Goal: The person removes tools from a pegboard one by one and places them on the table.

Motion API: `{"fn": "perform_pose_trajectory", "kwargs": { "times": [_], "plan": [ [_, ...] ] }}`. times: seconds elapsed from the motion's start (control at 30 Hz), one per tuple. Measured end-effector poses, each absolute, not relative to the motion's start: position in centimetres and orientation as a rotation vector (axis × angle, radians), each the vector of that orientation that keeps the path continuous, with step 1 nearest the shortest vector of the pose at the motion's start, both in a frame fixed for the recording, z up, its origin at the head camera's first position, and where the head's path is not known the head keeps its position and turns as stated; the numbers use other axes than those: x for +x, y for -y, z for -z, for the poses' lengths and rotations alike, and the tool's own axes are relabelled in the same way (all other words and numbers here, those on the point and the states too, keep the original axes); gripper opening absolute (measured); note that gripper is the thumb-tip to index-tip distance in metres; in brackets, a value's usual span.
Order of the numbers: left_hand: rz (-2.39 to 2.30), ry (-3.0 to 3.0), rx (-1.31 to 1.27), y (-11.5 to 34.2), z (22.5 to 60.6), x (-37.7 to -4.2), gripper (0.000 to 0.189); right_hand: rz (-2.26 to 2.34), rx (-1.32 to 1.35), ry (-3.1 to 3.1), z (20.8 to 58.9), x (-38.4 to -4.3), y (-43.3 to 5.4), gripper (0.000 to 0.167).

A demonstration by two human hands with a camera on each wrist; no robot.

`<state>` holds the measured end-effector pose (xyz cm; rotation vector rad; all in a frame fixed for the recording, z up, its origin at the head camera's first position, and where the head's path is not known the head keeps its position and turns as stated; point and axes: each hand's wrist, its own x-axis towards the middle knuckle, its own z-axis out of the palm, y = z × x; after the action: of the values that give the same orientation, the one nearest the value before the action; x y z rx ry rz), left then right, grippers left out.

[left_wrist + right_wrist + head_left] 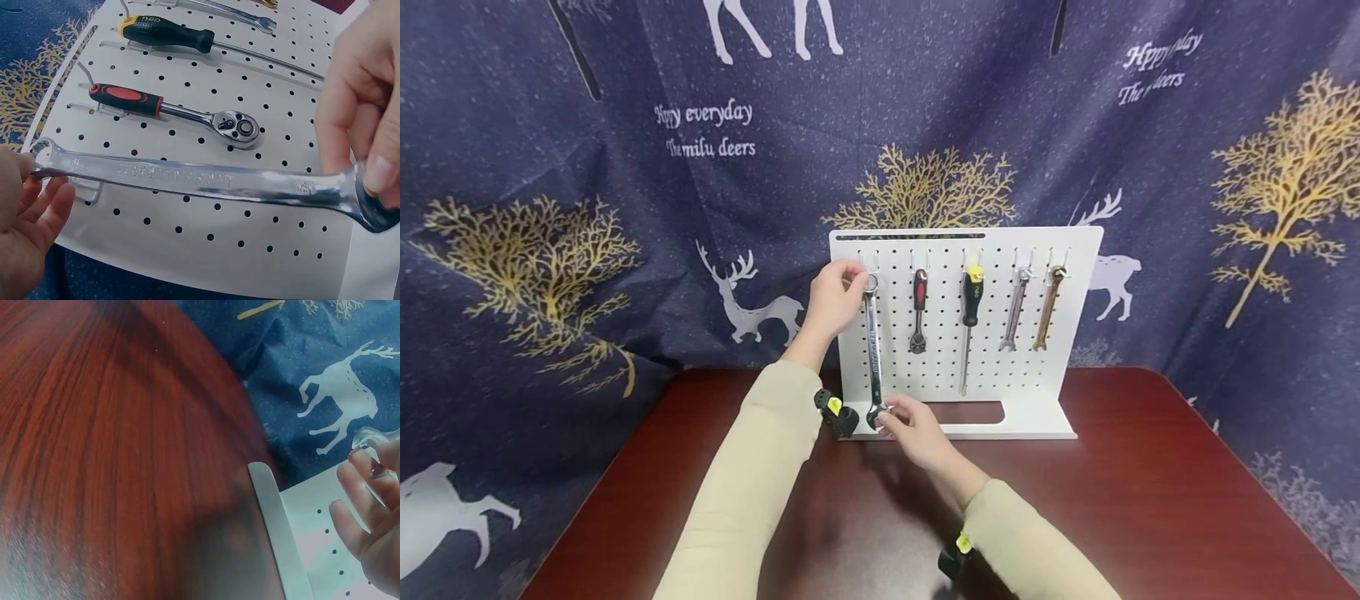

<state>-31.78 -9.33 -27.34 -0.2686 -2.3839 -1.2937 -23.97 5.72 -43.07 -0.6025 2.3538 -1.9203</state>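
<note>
A long silver combination wrench point(873, 350) stands nearly upright in front of the left part of a white pegboard point(895, 367). My left hand point(837, 298) pinches its ring end near the upper-left hook, thumb and fingertips at the ring. Lower down, my right hand point(916, 429) pinches the open-jawed end between thumb and fingers, just above the board's base. In the left wrist view the wrench shaft point(187, 177) spans between both hands. The right wrist view shows only part of my right hand point(375, 531), with the wrench end point(370, 434) at its fingertips.
Right of the wrench hang a red-and-black ratchet handle point(919, 310), a green-black screwdriver point(972, 304) with a yellow top, a silver wrench point(1015, 310) and a gold-coloured wrench point(1048, 310). The board stands on a reddish-brown table point(1112, 500) before a dark blue patterned cloth point(760, 200).
</note>
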Motion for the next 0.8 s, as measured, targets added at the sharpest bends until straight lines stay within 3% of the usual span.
{"fn": "perform_pose_trajectory", "kwargs": {
  "times": [0.3,0.8],
  "plan": [
    [1.368,2.268,-0.272,10.2,26.6,-30.9,0.021,1.862,-0.651,-2.435,42.3,-24.4,-5.8,0.023],
    [1.676,2.27,-0.28,12.7,27.9,-28.8,0.027,1.733,-0.724,-2.392,42.4,-22.1,-5.5,0.015]
  ]
}}
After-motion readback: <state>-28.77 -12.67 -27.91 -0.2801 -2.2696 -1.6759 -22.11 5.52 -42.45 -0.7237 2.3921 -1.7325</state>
